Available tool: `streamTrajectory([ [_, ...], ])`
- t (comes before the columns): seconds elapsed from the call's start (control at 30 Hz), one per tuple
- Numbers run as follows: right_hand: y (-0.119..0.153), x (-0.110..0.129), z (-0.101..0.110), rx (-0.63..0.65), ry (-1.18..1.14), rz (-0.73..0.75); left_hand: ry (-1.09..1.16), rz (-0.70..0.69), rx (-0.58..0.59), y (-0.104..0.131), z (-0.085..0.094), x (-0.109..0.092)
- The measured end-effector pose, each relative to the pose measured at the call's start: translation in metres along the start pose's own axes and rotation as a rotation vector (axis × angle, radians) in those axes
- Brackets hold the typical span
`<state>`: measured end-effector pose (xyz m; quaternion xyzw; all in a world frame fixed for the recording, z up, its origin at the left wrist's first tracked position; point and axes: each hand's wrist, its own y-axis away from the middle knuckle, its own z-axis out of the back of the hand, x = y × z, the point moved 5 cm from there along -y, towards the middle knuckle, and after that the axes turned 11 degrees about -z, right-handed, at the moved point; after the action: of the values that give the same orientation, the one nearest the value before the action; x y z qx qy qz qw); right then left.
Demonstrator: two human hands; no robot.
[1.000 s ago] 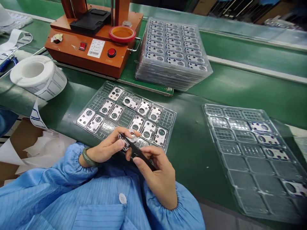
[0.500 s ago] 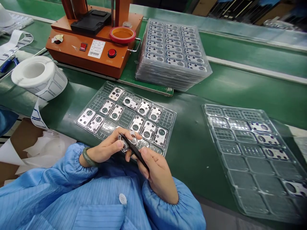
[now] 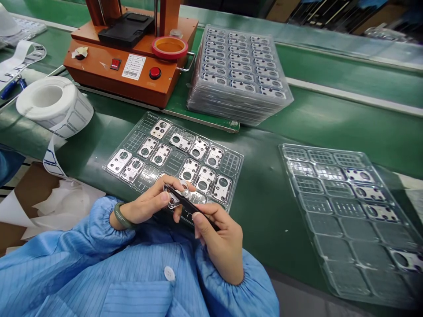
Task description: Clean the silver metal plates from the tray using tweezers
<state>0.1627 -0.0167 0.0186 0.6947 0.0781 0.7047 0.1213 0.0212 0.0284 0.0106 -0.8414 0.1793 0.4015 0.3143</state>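
My left hand [image 3: 148, 206] is closed on a small silver metal plate [image 3: 172, 202] with round holes, mostly covered by the fingers. Pinched in my right hand [image 3: 221, 246] is a pair of black tweezers [image 3: 187, 204]. Their tips point up and to the left and lie over the plate; whether they touch it is unclear. Both hands are above the near edge of a clear plastic tray [image 3: 174, 163], where several similar metal plates [image 3: 205, 179] sit in some of the pockets.
At right lies another clear tray [image 3: 342, 226] with several plates. A tall stack of filled trays [image 3: 238, 105] stands behind, beside an orange press [image 3: 115, 83] carrying a tape roll [image 3: 170, 53]. A label roll [image 3: 74, 114] is at left, above a cardboard box [image 3: 16, 233] of paper.
My right hand has turned and the tweezers now lie at a flatter slant, their rear end further right. My left hand keeps its hold on the plate, nearly still.
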Motion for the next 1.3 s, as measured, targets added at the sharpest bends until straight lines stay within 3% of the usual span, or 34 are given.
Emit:
streamTrajectory([
  [0.2,-0.006,-0.016,-0.011,0.084,-0.26,-0.176,0.0,-0.013,-0.001,0.0,0.001,0.001],
  [0.5,-0.007,-0.003,-0.015,0.175,-0.091,-0.192,0.082,-0.025,-0.021,0.0,0.0,0.002],
  [0.6,-0.006,0.001,-0.011,0.151,0.033,-0.11,0.085,-0.015,-0.019,0.0,0.0,0.003],
  [0.83,0.004,0.02,-0.007,-0.091,0.318,0.325,0.04,0.015,-0.031,0.001,0.003,0.004],
  [0.93,0.007,0.022,-0.005,-0.125,0.324,0.386,0.003,0.001,-0.011,0.001,0.002,0.003],
  [1.1,0.003,0.008,-0.005,-0.027,0.126,0.177,-0.008,-0.001,0.004,0.001,0.001,0.001],
  [1.3,0.0,-0.003,-0.008,0.0,-0.107,-0.044,-0.01,-0.005,0.021,-0.001,-0.001,-0.001],
])
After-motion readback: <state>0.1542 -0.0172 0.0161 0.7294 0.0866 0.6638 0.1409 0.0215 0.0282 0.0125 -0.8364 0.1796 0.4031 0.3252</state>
